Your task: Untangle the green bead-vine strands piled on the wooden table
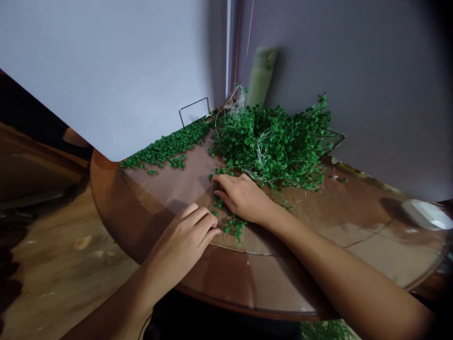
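Note:
Below the bigger heap, my left hand [194, 231] is closed, its fingertips pinched at the edge of a small green artificial plant sprig [235, 227]. Beside it my right hand [242, 196] curls over the same spot, fingers bent inward; what they grip is hidden, though a green bit shows at the index fingertip. Just beyond the right hand lies a large tangled bunch of green artificial greenery [276, 141] with pale threads in it. Along the wall at the left spreads a pile of small loose green pieces [166, 148].
A round brown table [222, 274] stands in a corner between two walls. Behind the bunch is a green bottle [262, 75]. Thin metal frames [194, 103] rise by the walls. At the right edge sits a white object [428, 215]. More greenery [327, 330] shows below the table.

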Motion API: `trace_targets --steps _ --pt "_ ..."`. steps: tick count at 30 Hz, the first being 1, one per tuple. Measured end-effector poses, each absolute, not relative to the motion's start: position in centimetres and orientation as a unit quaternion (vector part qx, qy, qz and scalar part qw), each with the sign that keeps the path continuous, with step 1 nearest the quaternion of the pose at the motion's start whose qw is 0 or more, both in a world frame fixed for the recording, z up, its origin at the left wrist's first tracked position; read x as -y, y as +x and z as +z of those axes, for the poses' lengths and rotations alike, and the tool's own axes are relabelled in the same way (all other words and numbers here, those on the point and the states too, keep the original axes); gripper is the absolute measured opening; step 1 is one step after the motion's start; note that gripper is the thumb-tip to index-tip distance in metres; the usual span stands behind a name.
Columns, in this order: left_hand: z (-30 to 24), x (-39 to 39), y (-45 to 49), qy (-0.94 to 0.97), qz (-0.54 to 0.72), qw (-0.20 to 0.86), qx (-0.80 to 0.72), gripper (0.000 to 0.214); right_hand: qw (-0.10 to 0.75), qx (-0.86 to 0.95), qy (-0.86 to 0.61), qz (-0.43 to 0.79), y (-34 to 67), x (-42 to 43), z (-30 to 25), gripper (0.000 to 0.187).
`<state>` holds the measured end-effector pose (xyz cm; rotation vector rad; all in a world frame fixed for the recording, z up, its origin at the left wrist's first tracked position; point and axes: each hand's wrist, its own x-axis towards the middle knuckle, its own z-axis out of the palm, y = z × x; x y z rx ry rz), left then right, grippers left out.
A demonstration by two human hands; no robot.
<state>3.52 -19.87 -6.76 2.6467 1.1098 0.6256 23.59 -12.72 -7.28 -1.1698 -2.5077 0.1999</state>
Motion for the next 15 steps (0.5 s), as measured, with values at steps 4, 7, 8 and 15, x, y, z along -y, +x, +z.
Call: trace_targets --steps 4,7,8,15 --pt "-7.3 20.0 2.4 0.89 0.209 0.085 -0.395 0.01 0.181 0.889 -0.415 0.073 23.6 12.6 -7.4 0.023" --pt "-7.6 19.9 1.2 0.878 0.231 0.083 -0.41 0.009 0.183 0.887 -0.417 0.077 23.6 12.6 -7.4 0.023" --pt "-7.6 19.9 0.9 0.874 0.24 0.082 -0.414 0.009 0.182 0.886 -0.419 0.08 23.6 12.6 -7.4 0.023" --pt "-7.4 19.3 0.0 0.865 0.267 0.052 -0.421 0.01 0.175 0.886 -0.422 0.083 23.5 12.7 -7.3 0.024"
